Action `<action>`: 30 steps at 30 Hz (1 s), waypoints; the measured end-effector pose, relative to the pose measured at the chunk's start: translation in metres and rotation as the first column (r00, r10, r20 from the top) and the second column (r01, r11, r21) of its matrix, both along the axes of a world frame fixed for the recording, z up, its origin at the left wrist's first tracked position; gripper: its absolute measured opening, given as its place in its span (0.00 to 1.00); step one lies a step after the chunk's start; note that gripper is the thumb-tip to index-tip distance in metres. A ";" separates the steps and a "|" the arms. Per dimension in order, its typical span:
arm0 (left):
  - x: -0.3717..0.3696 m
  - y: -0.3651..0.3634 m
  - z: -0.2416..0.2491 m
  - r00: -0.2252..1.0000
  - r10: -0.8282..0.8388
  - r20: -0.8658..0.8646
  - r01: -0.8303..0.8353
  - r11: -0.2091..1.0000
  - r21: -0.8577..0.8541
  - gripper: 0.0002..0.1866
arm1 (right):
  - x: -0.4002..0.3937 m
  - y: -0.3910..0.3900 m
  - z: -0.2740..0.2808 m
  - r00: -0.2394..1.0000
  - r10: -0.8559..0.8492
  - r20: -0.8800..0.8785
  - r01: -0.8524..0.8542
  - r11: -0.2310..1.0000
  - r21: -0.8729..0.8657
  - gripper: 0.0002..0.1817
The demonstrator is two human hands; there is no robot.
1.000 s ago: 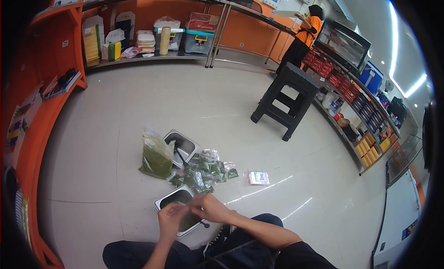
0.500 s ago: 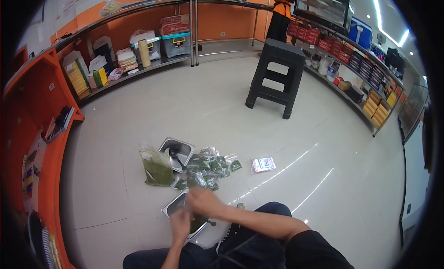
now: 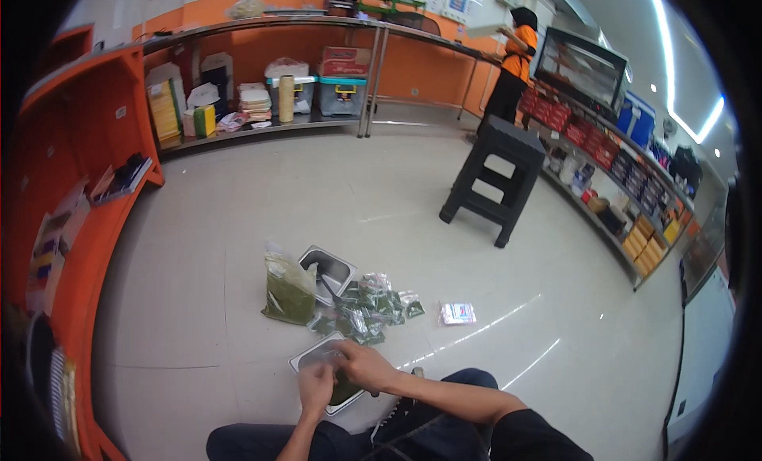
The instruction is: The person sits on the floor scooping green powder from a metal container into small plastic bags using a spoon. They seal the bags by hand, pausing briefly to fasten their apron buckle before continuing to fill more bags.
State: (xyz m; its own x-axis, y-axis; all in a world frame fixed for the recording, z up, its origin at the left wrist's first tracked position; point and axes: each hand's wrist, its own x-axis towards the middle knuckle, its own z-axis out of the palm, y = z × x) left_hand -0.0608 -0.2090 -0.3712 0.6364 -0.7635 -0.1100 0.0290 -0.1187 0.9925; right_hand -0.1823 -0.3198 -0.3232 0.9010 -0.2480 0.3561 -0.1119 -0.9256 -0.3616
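While no label reads clearly, both hands, left hand point(image 3: 315, 379) and right hand point(image 3: 361, 363), pinch something indiscernible over the steel pan point(image 3: 305, 358).

just beyond the hands point(image 3: 341, 374) a pile of small bags point(image 3: 369, 310), a steel pan point(image 3: 327, 268) and a big green bag point(image 3: 288, 290) crowd the floor; right of them lies open tile.

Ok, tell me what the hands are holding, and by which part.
Both hands, left hand and right hand, meet over the steel pan, pinching something small; what and where cannot be told.
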 end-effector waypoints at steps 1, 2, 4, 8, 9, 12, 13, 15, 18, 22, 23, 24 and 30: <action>-0.001 0.002 0.000 0.999 -0.007 0.041 0.006 1.000 0.010 0.15 | 0.000 0.001 0.002 1.000 0.000 -0.011 0.000 1.000 -0.015 0.20; -0.004 0.003 -0.002 0.997 -0.010 0.070 0.009 1.000 0.021 0.15 | -0.002 0.002 -0.002 0.998 0.023 -0.051 -0.024 0.999 -0.032 0.20; -0.004 0.001 -0.019 0.988 -0.019 0.152 0.014 0.999 0.031 0.14 | -0.007 0.002 -0.012 0.991 -0.014 -0.132 0.021 0.998 0.051 0.20; -0.008 -0.005 -0.023 0.993 -0.055 0.109 0.049 0.997 0.053 0.13 | -0.002 -0.007 -0.004 0.984 -0.064 -0.166 0.093 0.980 0.175 0.13; -0.008 -0.005 -0.016 0.988 -0.058 0.145 0.051 0.997 0.051 0.13 | -0.001 -0.007 0.000 0.986 -0.067 -0.154 0.094 0.980 0.175 0.12; -0.008 -0.002 0.004 0.982 -0.032 0.185 0.030 0.999 0.018 0.16 | 0.002 -0.003 0.007 0.993 -0.064 -0.099 0.080 0.984 0.161 0.12; -0.007 0.000 0.008 0.976 -0.037 0.216 0.045 0.999 -0.031 0.16 | 0.004 0.000 0.008 0.994 -0.097 -0.054 0.105 0.979 0.175 0.12; -0.011 0.006 0.017 0.950 -0.041 0.309 0.101 0.979 -0.178 0.14 | 0.007 0.004 0.007 0.991 -0.132 0.028 0.124 0.972 0.201 0.12; -0.016 0.010 0.016 0.868 -0.041 0.494 0.138 0.977 -0.161 0.10 | 0.010 0.003 0.011 0.987 -0.148 0.063 0.126 0.955 0.270 0.09; -0.019 0.014 0.035 0.750 -0.046 0.660 0.193 0.969 -0.152 0.08 | -0.001 -0.006 0.002 0.971 -0.239 0.016 0.195 0.827 0.527 0.08; -0.021 0.014 0.034 0.746 -0.067 0.662 0.196 0.973 -0.123 0.08 | -0.002 -0.007 -0.004 0.972 -0.235 0.025 0.184 0.820 0.542 0.08; -0.022 0.014 0.032 0.741 -0.092 0.665 0.198 0.976 -0.086 0.07 | -0.003 -0.005 -0.005 0.973 -0.229 0.035 0.170 0.809 0.563 0.09; -0.017 0.013 0.033 0.698 -0.039 0.715 0.156 0.983 -0.098 0.12 | 0.004 -0.009 0.003 0.955 -0.250 0.157 0.150 0.871 0.468 0.06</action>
